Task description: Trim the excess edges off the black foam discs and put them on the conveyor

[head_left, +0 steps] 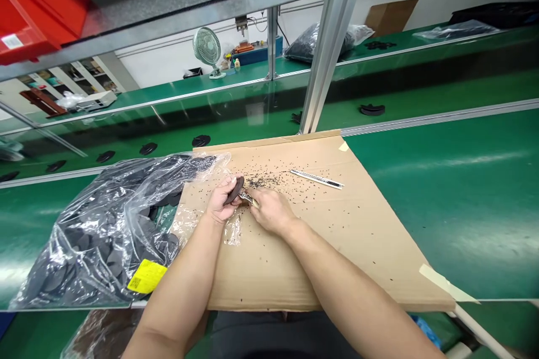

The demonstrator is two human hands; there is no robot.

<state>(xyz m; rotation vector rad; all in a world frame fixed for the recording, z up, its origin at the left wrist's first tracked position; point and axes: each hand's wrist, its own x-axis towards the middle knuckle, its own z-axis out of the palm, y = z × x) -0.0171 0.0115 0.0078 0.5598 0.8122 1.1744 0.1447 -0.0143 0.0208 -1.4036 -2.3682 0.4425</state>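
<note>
My left hand point(220, 202) is closed round a round black plastic part point(234, 190), held tilted above a cardboard sheet point(324, 252). In my right hand point(272, 208) is a small pair of metal nippers point(248, 198), their tip against the edge of the black part. My right fingers wrap the handles, so most of the tool is hidden. Many tiny black bits point(265, 180) lie scattered on the cardboard just beyond my hands. To their right rests a utility knife point(316, 179). A clear plastic bag point(105, 224) full of similar black parts lies at my left.
Along a green conveyor behind the cardboard sit several black parts point(148, 148). A metal post point(332, 39) rises beyond the cardboard. A red bin point(37, 5) stands on the upper shelf, and a fan point(207, 47) on the far bench. A yellow label point(147, 276) is on the bag.
</note>
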